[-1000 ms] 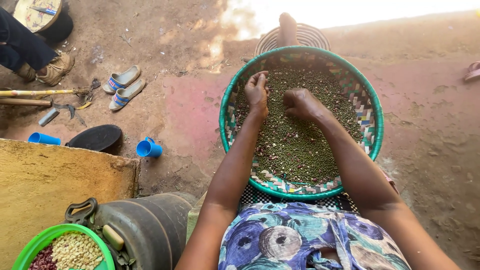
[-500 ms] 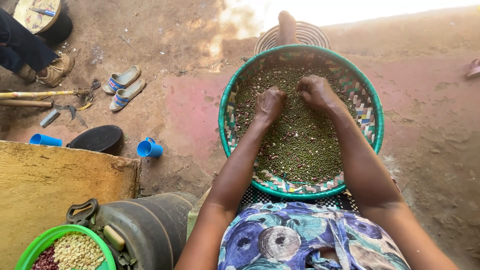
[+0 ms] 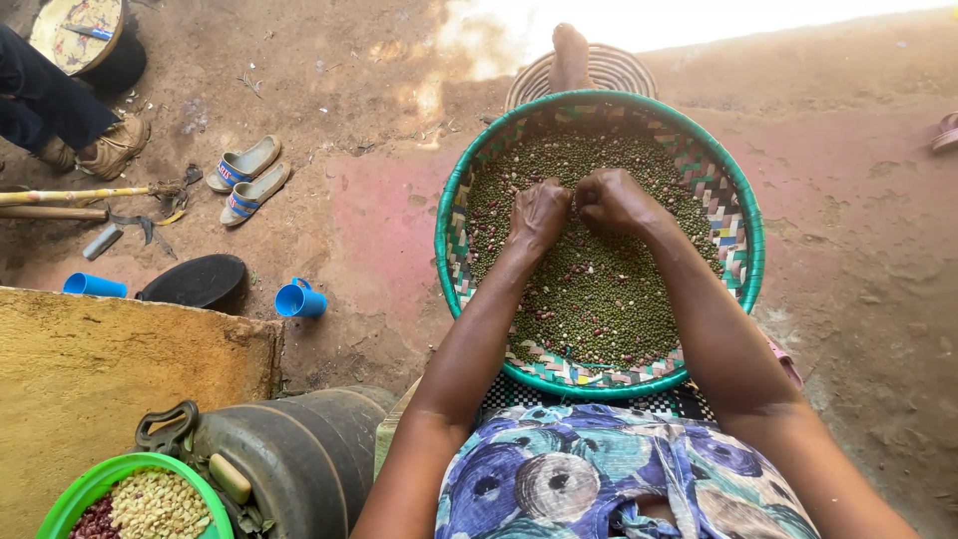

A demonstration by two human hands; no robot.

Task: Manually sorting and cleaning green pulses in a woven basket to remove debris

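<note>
**Woven basket of mixed beans, under both sets of fingers**

Basket (image 3: 750,232): round, shallow, woven; teal-green rim, inner wall patterned in pale, dark and coloured strips. Sits flat on the ground, rim encircling the fingers on all sides.

Beans (image 3: 599,299): small, mostly dark green, with scattered reddish-brown and pale ones mixed in. Spread as a loose, even layer across the basket floor. Densest directly beneath and just below the fingers; thinner toward the wall to either side, where the weave shows through. Some lie pressed under the fingers, touching them.
</note>
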